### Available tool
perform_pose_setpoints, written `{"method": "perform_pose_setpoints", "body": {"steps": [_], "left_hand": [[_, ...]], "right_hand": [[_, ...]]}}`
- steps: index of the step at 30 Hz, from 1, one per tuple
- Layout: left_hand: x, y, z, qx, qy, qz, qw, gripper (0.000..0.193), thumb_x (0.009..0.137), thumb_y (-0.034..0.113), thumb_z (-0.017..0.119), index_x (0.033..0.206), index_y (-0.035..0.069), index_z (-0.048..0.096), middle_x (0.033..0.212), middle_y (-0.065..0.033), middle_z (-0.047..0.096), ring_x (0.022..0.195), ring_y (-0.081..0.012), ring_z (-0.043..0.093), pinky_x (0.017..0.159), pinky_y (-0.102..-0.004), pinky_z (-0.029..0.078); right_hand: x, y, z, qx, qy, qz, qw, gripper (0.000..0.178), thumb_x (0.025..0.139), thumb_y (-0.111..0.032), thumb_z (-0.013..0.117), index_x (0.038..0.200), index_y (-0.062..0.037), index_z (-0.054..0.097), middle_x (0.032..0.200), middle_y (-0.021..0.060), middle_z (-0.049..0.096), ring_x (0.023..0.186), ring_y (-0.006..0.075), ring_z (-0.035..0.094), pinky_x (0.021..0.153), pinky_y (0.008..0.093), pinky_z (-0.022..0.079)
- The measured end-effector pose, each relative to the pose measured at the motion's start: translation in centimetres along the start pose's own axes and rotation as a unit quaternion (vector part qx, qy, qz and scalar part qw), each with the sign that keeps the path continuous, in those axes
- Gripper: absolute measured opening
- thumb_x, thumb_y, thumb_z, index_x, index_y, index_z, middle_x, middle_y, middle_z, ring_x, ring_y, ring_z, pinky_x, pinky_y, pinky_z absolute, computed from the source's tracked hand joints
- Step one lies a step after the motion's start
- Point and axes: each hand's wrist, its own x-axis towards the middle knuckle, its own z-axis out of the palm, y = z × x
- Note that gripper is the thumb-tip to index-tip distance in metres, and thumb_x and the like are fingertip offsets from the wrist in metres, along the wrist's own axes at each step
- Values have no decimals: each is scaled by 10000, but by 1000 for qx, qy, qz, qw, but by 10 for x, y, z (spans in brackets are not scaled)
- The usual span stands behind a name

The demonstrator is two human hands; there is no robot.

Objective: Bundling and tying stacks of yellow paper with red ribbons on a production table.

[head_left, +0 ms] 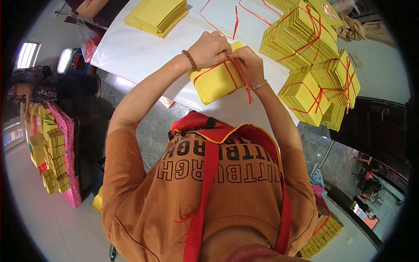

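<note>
A bundle of yellow paper (214, 86) lies on the white table near its front edge, with red plastic ribbon (243, 75) wrapped crosswise around it. Over its top, my left hand (211, 49) is closed, its fingers pinching the ribbon where the strands cross. Close beside it on the right, my right hand (249, 63) also grips the ribbon, and loose ends hang down past the bundle's right side. The fingertips nearly meet, so the crossing point is partly hidden. A beaded bracelet is on my left wrist, a thin bangle on my right.
Tied yellow bundles (301, 37) are piled along the table's right side. An untied yellow stack (157, 16) sits at the far left, and loose red ribbon (236, 22) lies beyond my hands. Another person (48, 87) stands at left near a pink-covered table (65, 153) bearing more bundles.
</note>
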Motion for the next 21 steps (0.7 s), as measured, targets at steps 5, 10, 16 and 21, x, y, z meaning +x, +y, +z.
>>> {"method": "perform_pose_setpoints", "body": {"steps": [5, 10, 16, 21], "left_hand": [[-3, 1, -2, -220, -57, -176, 958, 156, 729, 143, 544, 813, 25, 602, 714, -57, 586, 694, -163, 516, 639, -300, 427], [1, 6, -4, -300, -60, -239, 921, 157, 739, 122, 533, 821, 4, 596, 693, -45, 581, 654, -107, 514, 627, -250, 428], [4, 3, -7, -258, -43, -198, 944, 115, 737, 68, 514, 800, 8, 590, 643, -39, 570, 605, -108, 528, 575, -256, 431], [9, 2, -14, -163, -68, -164, 971, 137, 696, 130, 504, 753, 51, 602, 655, -92, 605, 604, -231, 579, 558, -340, 445]], "right_hand": [[1, 2, 0, -5, -10, 5, 1000, 112, 710, -34, 617, 809, -86, 606, 710, 61, 567, 632, 209, 570, 546, 287, 458], [0, 3, 1, 12, 5, -1, 1000, 112, 689, -23, 633, 784, -79, 612, 717, 62, 585, 612, 206, 577, 532, 283, 459], [1, 0, -3, 40, -31, 13, 999, 93, 728, -55, 666, 797, -29, 609, 761, 66, 600, 660, 160, 585, 599, 246, 478], [4, -7, -7, 83, -48, 36, 995, 109, 734, -87, 670, 812, -32, 618, 831, 61, 596, 743, 170, 576, 641, 252, 477]]}}
